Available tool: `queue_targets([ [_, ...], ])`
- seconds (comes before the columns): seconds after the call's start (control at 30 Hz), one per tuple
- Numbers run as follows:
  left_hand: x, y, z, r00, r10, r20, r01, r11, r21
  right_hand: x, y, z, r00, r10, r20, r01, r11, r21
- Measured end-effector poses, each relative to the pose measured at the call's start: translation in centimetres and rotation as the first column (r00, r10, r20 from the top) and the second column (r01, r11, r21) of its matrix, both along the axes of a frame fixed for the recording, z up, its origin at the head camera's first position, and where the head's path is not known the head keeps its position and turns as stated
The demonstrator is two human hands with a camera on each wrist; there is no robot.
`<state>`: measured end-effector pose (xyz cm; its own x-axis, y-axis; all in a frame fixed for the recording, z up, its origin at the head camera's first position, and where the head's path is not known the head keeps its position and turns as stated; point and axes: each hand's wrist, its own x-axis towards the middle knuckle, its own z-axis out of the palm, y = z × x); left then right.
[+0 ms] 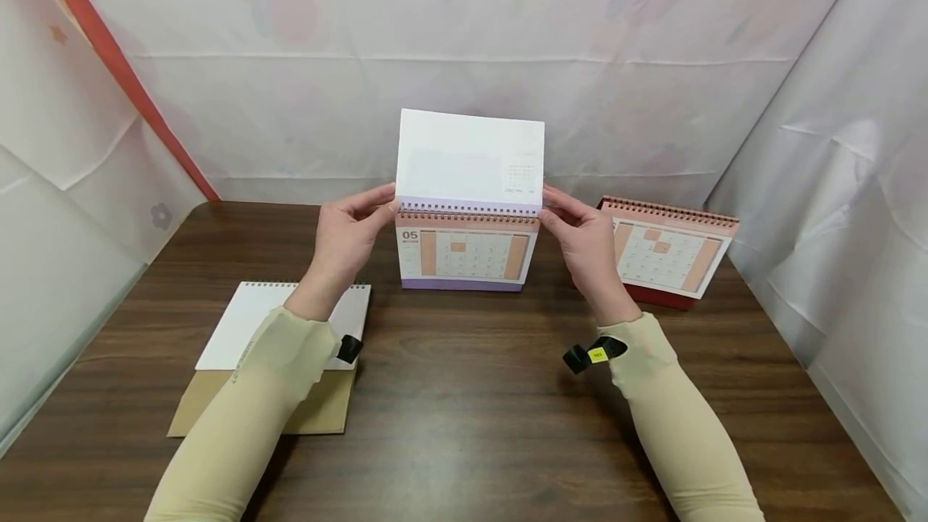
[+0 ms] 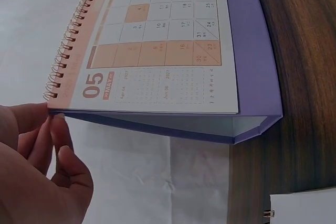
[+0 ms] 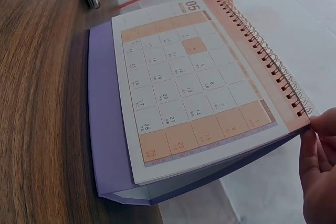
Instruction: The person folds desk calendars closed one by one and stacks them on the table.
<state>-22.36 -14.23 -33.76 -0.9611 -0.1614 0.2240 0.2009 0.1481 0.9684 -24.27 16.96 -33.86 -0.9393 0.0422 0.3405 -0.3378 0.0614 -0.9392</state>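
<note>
A desk calendar with a purple stand (image 1: 464, 256) stands upright at the back of the table, its page marked 05. Above its wire coil, one white page (image 1: 464, 151) sticks up. My left hand (image 1: 346, 236) pinches the calendar's top left corner at the coil. At the opposite top corner, my right hand (image 1: 583, 244) pinches between thumb and fingers. Seen from the left wrist, the purple base (image 2: 257, 56) has an open, hollow side, and thumb and fingertips meet at the coil's end. In the right wrist view the 05 page (image 3: 189, 87) faces the camera.
To the right stands a second calendar (image 1: 667, 252) with a dark red base, partly behind my right hand. A calendar with a blank white page (image 1: 239, 312) and tan base lies at left, under my left forearm. White curtains (image 1: 464, 22) hang around the wooden table (image 1: 464, 425).
</note>
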Motion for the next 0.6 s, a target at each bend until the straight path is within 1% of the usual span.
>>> queue_targets([
  [0.07,-0.01,0.03,-0.05,1.000,0.011,-0.028,-0.011,1.000,-0.007,-0.01,0.02,-0.09,1.000,-0.028,-0.009,0.028,1.000,0.012],
  [0.13,-0.01,0.05,-0.12,0.998,0.026,-0.054,-0.027,1.000,-0.015,-0.01,0.03,-0.16,0.999,-0.039,-0.028,0.040,0.999,0.010],
  [0.23,-0.04,0.03,-0.26,0.995,0.040,-0.095,-0.042,0.999,-0.021,0.08,0.03,-0.17,0.998,-0.030,-0.062,0.029,0.999,-0.015],
  [0.47,-0.05,-0.02,-0.35,0.992,0.039,-0.121,-0.043,0.999,-0.027,0.24,0.01,-0.03,0.995,-0.008,-0.095,0.001,0.997,-0.075],
  [0.6,0.00,-0.07,-0.34,0.990,0.046,-0.136,-0.050,0.998,-0.027,0.16,-0.02,0.01,0.996,0.017,-0.089,-0.028,0.993,-0.117],
])
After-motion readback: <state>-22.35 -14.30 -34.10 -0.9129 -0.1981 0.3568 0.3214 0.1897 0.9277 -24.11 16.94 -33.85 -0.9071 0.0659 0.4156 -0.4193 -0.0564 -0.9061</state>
